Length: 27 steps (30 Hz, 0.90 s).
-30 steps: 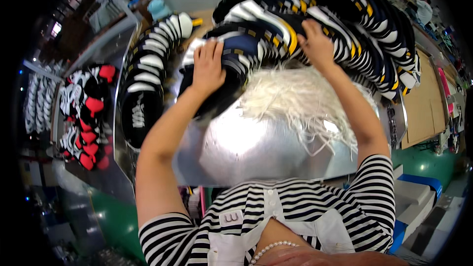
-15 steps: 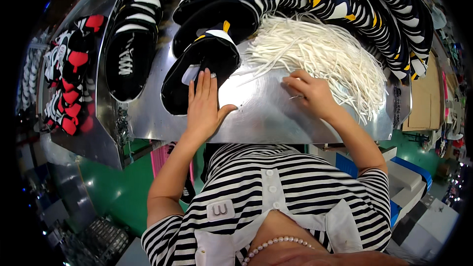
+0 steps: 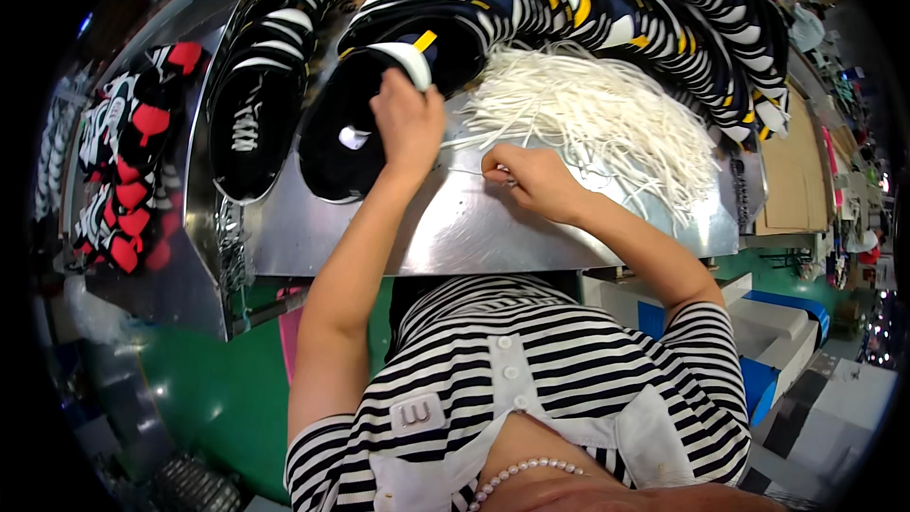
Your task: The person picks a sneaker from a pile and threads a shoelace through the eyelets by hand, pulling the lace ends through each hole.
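The person's left forearm [image 3: 355, 246] rises from the lower edge nearly straight up, leaning a little to the right, with the wrist over the metal table [image 3: 455, 237]. The left hand [image 3: 409, 123] is back up, its fingers bent inward and closed on the heel end of a black shoe [image 3: 332, 166]; the fingertips are partly hidden against the dark collar. That shoe lies on the table at the left, sole down as far as can be told, its toe toward the person and its white heel with a yellow tab [image 3: 425, 41] just beyond the hand.

The right forearm [image 3: 645, 251] slants in from the lower right, elbow bent and wide of the body. The right hand [image 3: 531, 178] is low over the table, fingers curled in and thumb against them, pinching a thin white lace [image 3: 463, 170] that trails left toward the shoe. Just beyond this hand lies a heap of white laces [image 3: 592, 118]. Behind the heap curves a tightly packed row of shoes [image 3: 540, 5]; another row of black-and-white shoes [image 3: 270, 47] stands at the left.
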{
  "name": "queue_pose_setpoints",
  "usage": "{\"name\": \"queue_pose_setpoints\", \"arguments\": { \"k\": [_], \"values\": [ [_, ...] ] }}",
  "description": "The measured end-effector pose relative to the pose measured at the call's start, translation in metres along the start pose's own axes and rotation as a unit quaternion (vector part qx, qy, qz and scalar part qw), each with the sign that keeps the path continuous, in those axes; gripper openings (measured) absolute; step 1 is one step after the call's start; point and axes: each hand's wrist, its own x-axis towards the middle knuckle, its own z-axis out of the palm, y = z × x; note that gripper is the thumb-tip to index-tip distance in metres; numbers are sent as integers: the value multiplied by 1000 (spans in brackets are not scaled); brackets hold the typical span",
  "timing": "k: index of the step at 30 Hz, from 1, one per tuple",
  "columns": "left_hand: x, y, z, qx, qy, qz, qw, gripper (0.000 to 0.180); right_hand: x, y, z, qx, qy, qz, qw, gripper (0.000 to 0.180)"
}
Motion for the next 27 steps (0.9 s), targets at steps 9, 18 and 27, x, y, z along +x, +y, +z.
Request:
{"name": "queue_pose_setpoints", "arguments": {
  "k": [9,18,27],
  "values": [
    [-50,71,-146,-637,-64,-201,742,47,-66,-154,-235,499,322,-222,773,6],
    [-148,-75,-155,-671,-139,-471,555,33,-118,-65,-63,417,278,343,794,13],
    [-111,42,-172,145,-180,203,951,29,-53,-45,55,457,160,301,822,18]
  ]
}}
